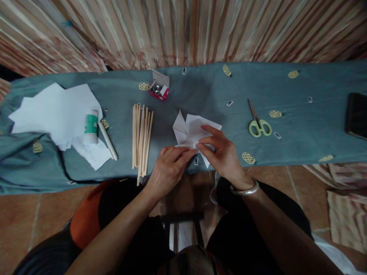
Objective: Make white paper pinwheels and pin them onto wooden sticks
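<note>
A white sheet of paper (195, 128), cut and folded into pointed flaps like a paper pinwheel, lies near the front edge of the cloth-covered table. My left hand (173, 164) grips its near edge, thumb and fingers closed together. From the other side, my right hand (219, 151) pinches the paper close to its middle, with a bangle on that wrist. One flap stands up at the left of the paper, and another points toward me under the right hand. The fingers partly cover the middle.
Left of the paper lie several wooden sticks (142, 139), a pen (108, 140), a glue stick (91, 128) and white paper sheets (57, 114). Behind sits an open red box of metal pins (159, 89). Green-handled scissors (259, 126) lie right; a dark object (356, 115) rests far right.
</note>
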`<state>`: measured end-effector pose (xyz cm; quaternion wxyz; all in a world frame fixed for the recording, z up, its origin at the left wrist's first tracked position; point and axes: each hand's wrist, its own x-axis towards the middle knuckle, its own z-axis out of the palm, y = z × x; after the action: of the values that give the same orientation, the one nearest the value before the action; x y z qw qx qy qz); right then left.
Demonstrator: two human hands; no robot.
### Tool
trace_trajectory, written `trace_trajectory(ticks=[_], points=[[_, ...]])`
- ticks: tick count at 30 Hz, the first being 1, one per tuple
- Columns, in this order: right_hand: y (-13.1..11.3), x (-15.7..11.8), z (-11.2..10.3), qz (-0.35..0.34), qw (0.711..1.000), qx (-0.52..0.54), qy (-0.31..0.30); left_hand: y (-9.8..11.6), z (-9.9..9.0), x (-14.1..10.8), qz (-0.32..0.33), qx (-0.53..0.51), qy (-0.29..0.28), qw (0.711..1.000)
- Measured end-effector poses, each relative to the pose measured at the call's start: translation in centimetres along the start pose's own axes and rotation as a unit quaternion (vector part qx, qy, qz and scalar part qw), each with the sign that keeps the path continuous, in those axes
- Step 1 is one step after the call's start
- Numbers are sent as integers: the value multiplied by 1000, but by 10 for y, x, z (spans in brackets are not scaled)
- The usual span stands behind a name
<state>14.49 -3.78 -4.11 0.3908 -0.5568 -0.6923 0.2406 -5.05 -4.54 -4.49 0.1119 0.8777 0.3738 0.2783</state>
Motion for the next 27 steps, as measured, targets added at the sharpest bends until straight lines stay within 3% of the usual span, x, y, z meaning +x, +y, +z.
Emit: trace_trajectory(ticks=[11,27], points=[[1,2,8,23,998,-48,13,-3,4,3,-6,-19,14,1000],[0,0,5,-21,996,-82,-6,-5,2,6,-49,-78,-20,996]])
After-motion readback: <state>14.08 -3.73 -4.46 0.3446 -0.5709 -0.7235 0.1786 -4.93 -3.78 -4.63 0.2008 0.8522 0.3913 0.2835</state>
